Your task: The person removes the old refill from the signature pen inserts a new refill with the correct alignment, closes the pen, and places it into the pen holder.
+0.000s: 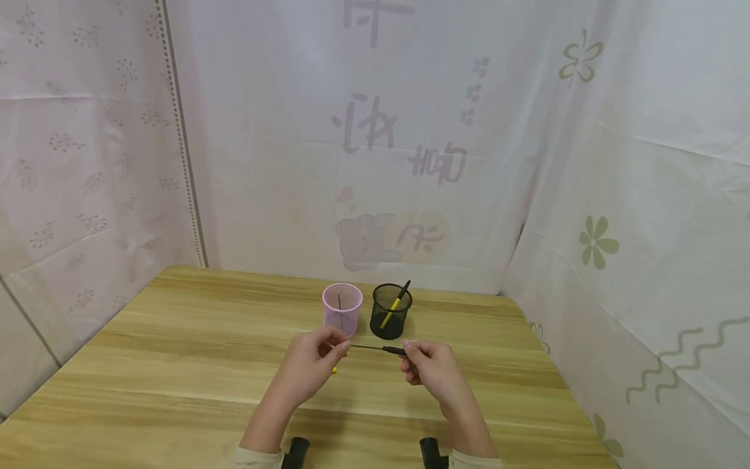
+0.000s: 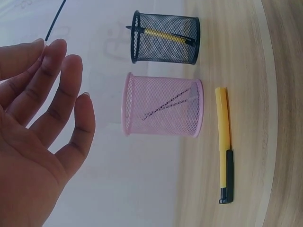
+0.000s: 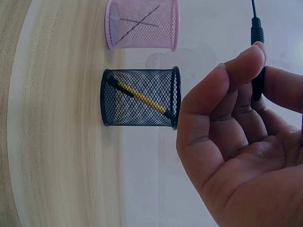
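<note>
My left hand (image 1: 309, 361) pinches the far end of a thin dark pen refill (image 1: 367, 347) between thumb and forefinger; the other fingers are loosely bent. The refill runs across to a black, ribbed pen grip section (image 3: 257, 33), which my right hand (image 1: 430, 368) pinches with thumb and fingers. Both are held level above the table, in front of two cups. Below my left hand lies a yellow pen barrel (image 2: 223, 137) with a black clip, mostly hidden by that hand in the head view.
A pink mesh cup (image 1: 324, 312) with two thin dark sticks stands at the back, left of a black mesh cup (image 1: 375, 319) holding a yellow and black pen (image 1: 394, 309). The wooden table (image 1: 176, 352) meets curtains behind and at the sides.
</note>
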The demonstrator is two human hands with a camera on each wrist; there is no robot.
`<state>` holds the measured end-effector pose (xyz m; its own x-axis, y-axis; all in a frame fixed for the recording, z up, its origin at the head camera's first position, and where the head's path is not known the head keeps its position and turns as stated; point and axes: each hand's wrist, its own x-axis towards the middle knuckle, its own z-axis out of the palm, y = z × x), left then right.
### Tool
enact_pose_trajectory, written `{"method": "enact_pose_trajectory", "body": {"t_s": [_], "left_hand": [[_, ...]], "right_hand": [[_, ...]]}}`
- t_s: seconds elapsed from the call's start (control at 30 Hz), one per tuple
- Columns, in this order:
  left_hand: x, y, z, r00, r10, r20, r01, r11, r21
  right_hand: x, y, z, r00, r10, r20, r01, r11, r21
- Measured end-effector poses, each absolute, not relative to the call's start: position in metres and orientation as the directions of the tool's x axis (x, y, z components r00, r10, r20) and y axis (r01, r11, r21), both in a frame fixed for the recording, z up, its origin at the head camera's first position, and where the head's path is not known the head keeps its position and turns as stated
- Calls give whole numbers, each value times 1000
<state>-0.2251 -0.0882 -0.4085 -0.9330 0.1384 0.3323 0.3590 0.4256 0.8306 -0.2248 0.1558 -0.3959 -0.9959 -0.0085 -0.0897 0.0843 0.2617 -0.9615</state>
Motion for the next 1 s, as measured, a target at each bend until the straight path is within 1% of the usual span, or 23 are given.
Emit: {"method": "enact_pose_trajectory", "body": {"t_s": [0.07,0.13,0.2,0.27,0.33,0.4,0.5,0.7,0.9,1.0], "left_hand": [[-225,-87,-409,-925,139,353,376,457,806],[-224,-85,-410,-904,149,401,418,510,752],[-223,-82,-411,-865,168,473,475,577,664],[-221,-78,-410,-810,196,553,533,640,554],[-219,-74,-408,-756,223,615,564,700,439],[-217,-69,-405,-723,251,644,573,739,356],[-214,-61,-403,-715,285,638,559,781,278],[-213,-54,-402,-734,306,606,539,805,246],[-214,-55,-404,-749,283,599,535,792,295],[-216,-58,-407,-747,271,607,539,782,313]], "right_hand": [[-225,156,-396,-996,-9,-90,85,259,-962],[-224,156,-396,-996,-11,-92,86,262,-961],[-224,156,-396,-996,-15,-93,86,263,-961],[-223,156,-396,-995,-18,-94,85,264,-961],[-223,155,-397,-996,-20,-92,84,261,-962],[-224,155,-397,-996,-21,-89,81,258,-963],[-224,154,-399,-996,-24,-87,78,257,-963],[-224,154,-399,-996,-33,-83,72,256,-964],[-223,154,-399,-996,-29,-84,73,260,-963],[-224,154,-400,-997,-26,-74,65,266,-962]]}}
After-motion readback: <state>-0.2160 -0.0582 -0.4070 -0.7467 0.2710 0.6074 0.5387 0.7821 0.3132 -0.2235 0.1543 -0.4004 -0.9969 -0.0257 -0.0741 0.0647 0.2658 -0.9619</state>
